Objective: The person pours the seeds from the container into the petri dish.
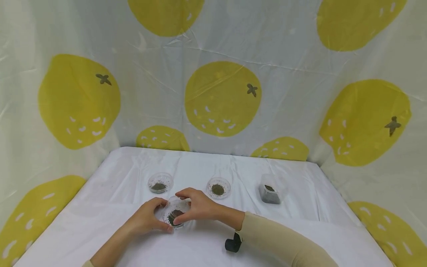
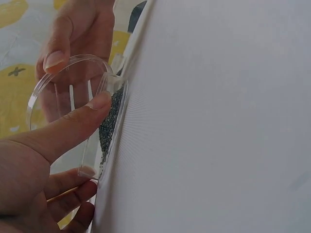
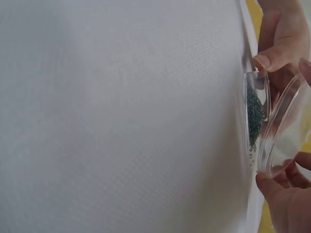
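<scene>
In the head view my left hand grips the side of a round clear petri dish standing on the white cloth. Dark, coarse granules lie heaped inside it, with some scattered loose grains. Opposite, my right hand holds a clear petri dish lid by its edge, fingers and thumb on either side. Both wrist views show that lid tilted over the dish, one edge low and the other raised, leaving the dish partly uncovered. Whether the low edge touches the dish I cannot tell.
Behind my hands stand a left petri dish and a middle petri dish, each holding dark granules. Farther right is a small clear plastic box, partly filled with dark material. A lemon-printed curtain borders the white-covered table.
</scene>
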Available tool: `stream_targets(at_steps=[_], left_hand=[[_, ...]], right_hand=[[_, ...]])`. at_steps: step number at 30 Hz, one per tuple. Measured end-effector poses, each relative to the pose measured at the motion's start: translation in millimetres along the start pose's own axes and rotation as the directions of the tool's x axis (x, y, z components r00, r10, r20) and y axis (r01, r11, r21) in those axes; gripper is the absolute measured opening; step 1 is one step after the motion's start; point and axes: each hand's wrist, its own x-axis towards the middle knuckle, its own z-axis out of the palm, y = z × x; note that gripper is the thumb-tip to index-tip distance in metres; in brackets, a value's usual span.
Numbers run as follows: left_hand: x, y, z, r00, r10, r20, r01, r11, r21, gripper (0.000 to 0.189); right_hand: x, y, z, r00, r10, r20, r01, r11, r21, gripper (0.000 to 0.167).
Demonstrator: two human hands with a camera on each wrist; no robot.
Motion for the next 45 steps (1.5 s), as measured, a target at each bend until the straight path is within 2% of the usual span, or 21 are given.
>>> stream_targets(at_steps=[4, 14, 18, 23, 32, 45], left_hand=[[0.9, 1.7, -2.2, 1.0, 0.009, -0.006, -0.009, 1.0, -0.001, 0.084], [3.1, 4.1, -7.0, 1.0, 0.029, -0.01, -0.03, 1.0, -0.01, 0.083], [3.1, 3.7, -7.1, 0.999, 0.037, -0.011, -0.037, 0.999, -0.019, 0.085], [4.0, 3.2, -6.7, 0.999, 0.041, -0.01, -0.041, 0.999, -0.014, 0.085], [3.2, 1.8, -5.2, 0.999, 0.031, -0.009, -0.031, 0.999, -0.01, 0.084], [1.9, 0.5, 0.4, 1.0, 0.007, -0.007, -0.008, 1.0, -0.025, 0.086]], right_hand=[[2.1, -1.1, -1.0, 1.0, -0.012, -0.012, 0.012, 0.998, -0.064, 0.086], [4.3, -0.6, -1.1, 0.999, -0.044, -0.015, 0.041, 0.99, -0.137, 0.09], [5.4, -0.3, -0.6, 0.998, -0.054, 0.014, 0.056, 0.98, -0.191, 0.092], [5.5, -0.1, -3.8, 0.995, -0.053, 0.09, 0.075, 0.962, -0.262, 0.094], [5.7, 2.9, -11.2, 0.973, -0.065, 0.221, 0.124, 0.956, -0.266, 0.096], [10.5, 10.6, -6.4, 0.969, -0.101, 0.225, 0.163, 0.946, -0.28, 0.09]])
